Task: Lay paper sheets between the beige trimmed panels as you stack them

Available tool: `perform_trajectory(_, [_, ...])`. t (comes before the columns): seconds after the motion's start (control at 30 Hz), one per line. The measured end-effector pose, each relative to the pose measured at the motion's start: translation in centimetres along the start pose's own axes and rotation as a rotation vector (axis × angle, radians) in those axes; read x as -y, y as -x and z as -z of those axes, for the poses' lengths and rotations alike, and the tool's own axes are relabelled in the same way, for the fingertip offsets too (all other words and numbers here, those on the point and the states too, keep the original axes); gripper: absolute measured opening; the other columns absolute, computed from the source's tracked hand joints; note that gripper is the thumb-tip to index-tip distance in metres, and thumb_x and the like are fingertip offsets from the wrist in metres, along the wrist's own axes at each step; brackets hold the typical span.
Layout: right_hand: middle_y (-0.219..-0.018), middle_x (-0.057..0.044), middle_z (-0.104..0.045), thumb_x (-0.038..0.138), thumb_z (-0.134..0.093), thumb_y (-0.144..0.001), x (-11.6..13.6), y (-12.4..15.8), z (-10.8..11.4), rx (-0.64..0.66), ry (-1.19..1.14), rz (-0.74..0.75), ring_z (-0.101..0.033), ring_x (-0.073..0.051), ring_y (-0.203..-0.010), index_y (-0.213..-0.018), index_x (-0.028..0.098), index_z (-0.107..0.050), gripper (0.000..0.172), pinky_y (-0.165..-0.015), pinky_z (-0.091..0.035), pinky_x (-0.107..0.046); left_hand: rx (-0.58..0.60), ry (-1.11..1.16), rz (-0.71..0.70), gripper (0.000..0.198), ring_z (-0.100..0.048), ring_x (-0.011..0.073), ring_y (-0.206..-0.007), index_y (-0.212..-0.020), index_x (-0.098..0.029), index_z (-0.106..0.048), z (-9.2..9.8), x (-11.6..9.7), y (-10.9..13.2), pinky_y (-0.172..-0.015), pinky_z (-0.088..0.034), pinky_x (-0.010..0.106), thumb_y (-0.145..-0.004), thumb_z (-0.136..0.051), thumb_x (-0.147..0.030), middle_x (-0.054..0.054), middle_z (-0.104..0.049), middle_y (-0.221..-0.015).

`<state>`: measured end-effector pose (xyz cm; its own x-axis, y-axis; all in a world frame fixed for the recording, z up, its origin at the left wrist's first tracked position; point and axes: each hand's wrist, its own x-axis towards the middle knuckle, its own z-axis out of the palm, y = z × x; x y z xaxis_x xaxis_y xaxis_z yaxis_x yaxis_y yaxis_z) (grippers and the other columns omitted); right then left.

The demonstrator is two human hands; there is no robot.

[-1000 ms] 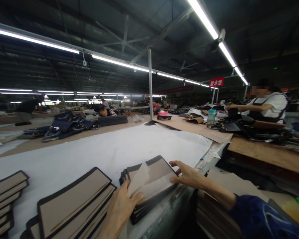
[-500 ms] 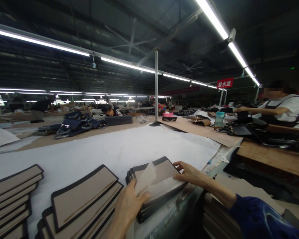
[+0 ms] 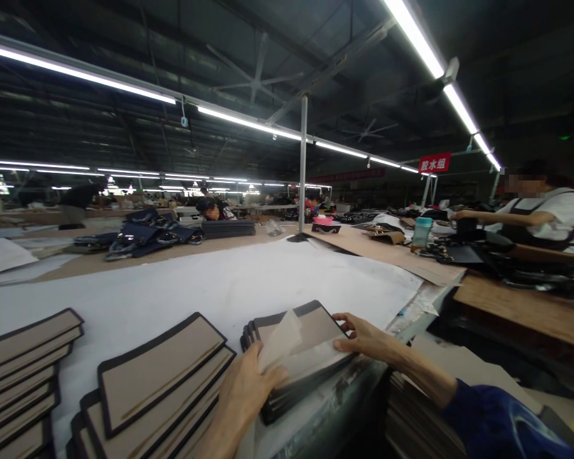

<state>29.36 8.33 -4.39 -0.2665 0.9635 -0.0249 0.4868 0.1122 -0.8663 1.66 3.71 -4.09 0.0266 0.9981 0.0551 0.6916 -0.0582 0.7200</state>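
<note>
In the head view, a stack of grey-beige panels with dark borders (image 3: 314,320) lies at the table's near edge. A thin whitish translucent sheet of paper (image 3: 310,363) covers the near part of the top panel, one corner folded up. My left hand (image 3: 249,389) is closed on the left end of this paper, thumb toward the stack's near side. My right hand (image 3: 370,341) grips the right edge of the top panel, its thumb on the upper face by the paper's end and its fingers around the far side. The fingertips' undersides are hidden.
Fanned bordered panels (image 3: 160,370) with brown streaks lie left of my hands, and another row (image 3: 23,347) farther left. White paper (image 3: 210,280) covers the table. A metal post (image 3: 303,166), dark blue pieces (image 3: 143,234) and a bottle (image 3: 421,233) stand beyond. A co-worker (image 3: 545,207) is at right.
Both hands keep their hold on the paper and panel with hardly any movement. The view has shifted very slightly.
</note>
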Motion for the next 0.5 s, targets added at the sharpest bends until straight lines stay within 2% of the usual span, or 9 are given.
perform_trajectory(0.1, [-0.102, -0.007, -0.059, 0.047, -0.067, -0.067, -0.2, 0.0, 0.2, -0.003, -0.027, -0.006, -0.060, -0.019, -0.084, -0.127, 0.016, -0.040, 0.073, -0.067, -0.048, -0.029, -0.010, 0.010, 0.003, 0.023, -0.057, 0.0224, -0.074, -0.079, -0.020, -0.054, -0.3, 0.3, -0.3, -0.063, -0.037, 0.028, -0.062, -0.061, -0.033, 0.003, -0.062, -0.076])
perform_trajectory(0.23, [-0.101, -0.008, -0.062, 0.051, -0.056, -0.076, 0.0, 0.0, 0.6, -0.037, -0.030, -0.027, -0.061, -0.021, -0.084, -0.125, 0.016, -0.044, 0.061, -0.064, -0.048, -0.029, -0.035, 0.029, -0.003, 0.021, -0.056, 0.0214, -0.072, -0.074, -0.020, -0.053, -0.4, 0.4, -0.5, -0.064, -0.037, 0.028, -0.061, -0.064, -0.032, 0.003, -0.061, -0.073])
perform_trajectory(0.37, [-0.115, -0.011, -0.061, 0.050, -0.055, -0.075, 0.6, -0.4, 0.3, -0.054, -0.048, 0.010, -0.057, -0.025, -0.101, -0.122, 0.013, -0.050, 0.061, -0.081, -0.047, -0.035, -0.062, 0.179, -0.036, 0.021, -0.058, 0.0225, -0.075, -0.079, -0.018, -0.058, -0.3, 0.5, -0.2, -0.068, -0.038, 0.030, -0.067, -0.061, -0.035, 0.004, -0.064, -0.076])
perform_trajectory(0.43, [-0.117, -0.011, -0.061, 0.050, -0.056, -0.073, 0.8, -0.7, -0.1, -0.043, -0.068, 0.030, -0.057, -0.027, -0.104, -0.120, 0.013, -0.053, 0.060, -0.086, -0.046, -0.037, -0.122, 0.295, -0.076, 0.026, -0.058, 0.0224, -0.077, -0.083, -0.018, -0.061, -0.3, 0.6, -0.1, -0.068, -0.038, 0.030, -0.074, -0.054, -0.042, 0.005, -0.065, -0.078])
perform_trajectory(0.5, [-0.117, -0.009, -0.062, 0.048, -0.058, -0.070, 1.0, -0.9, -0.5, -0.037, -0.082, 0.042, -0.058, -0.027, -0.103, -0.118, 0.014, -0.056, 0.059, -0.088, -0.046, -0.037, -0.178, 0.415, -0.080, 0.031, -0.055, 0.0206, -0.071, -0.078, -0.018, -0.061, -0.4, 0.8, -0.1, -0.063, -0.037, 0.028, -0.076, -0.051, -0.048, 0.003, -0.061, -0.069])
